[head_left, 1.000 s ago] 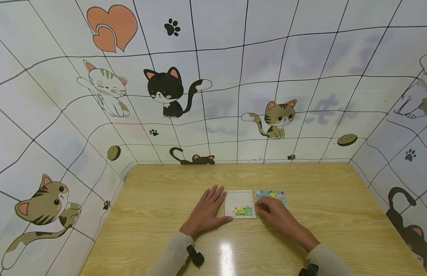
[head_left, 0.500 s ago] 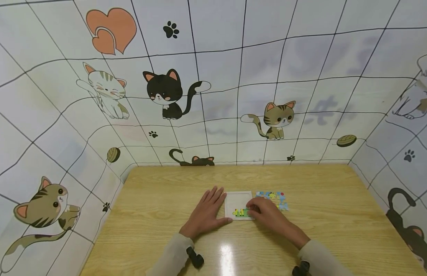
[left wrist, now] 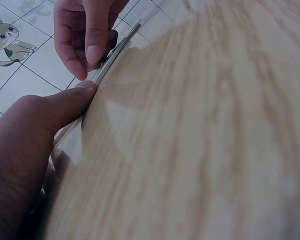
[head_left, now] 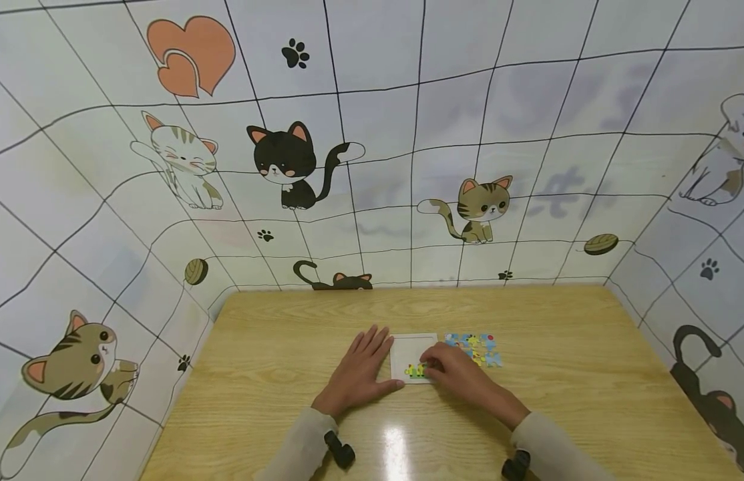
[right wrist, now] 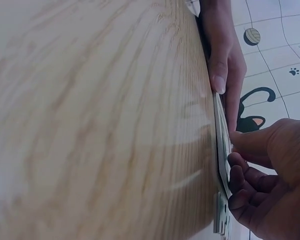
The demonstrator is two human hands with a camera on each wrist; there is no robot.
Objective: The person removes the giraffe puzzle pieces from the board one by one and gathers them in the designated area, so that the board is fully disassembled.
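Note:
A small white puzzle tray (head_left: 407,350) lies on the table in the head view. Several joined green and yellow puzzle pieces (head_left: 415,371) sit along its lower edge. My left hand (head_left: 361,366) rests flat at the tray's left side, fingers extended and thumb at the near corner. Over the tray's lower right part, my right hand (head_left: 462,375) pinches a puzzle piece, mostly hidden by the fingers. In the right wrist view its thumb (right wrist: 252,142) and forefinger meet right at the tray's edge, the other fingers curled.
Loose blue and yellow puzzle pieces (head_left: 491,354) lie just right of the tray, partly behind the right hand. The wooden table (head_left: 276,341) is bordered by a white wall (head_left: 384,234) printed with cartoon cats. Light glares off the tabletop near the front.
My right hand has moved left from beside the tray to over its lower right part, covering the green piece there and uncovering more loose pieces. The left hand stays in place.

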